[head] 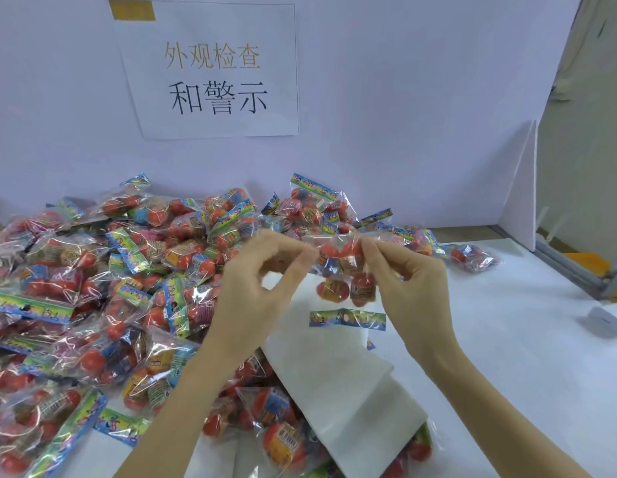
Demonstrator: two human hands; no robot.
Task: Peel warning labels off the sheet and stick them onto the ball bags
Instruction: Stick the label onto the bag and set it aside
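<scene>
Ball bag (345, 270) pinched between left hand (262, 270) and right hand (414, 281)

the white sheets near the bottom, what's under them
Ball bags poke out beneath the white sheets at their left and lower edges. How many more lie under the paper is hidden.
</scene>
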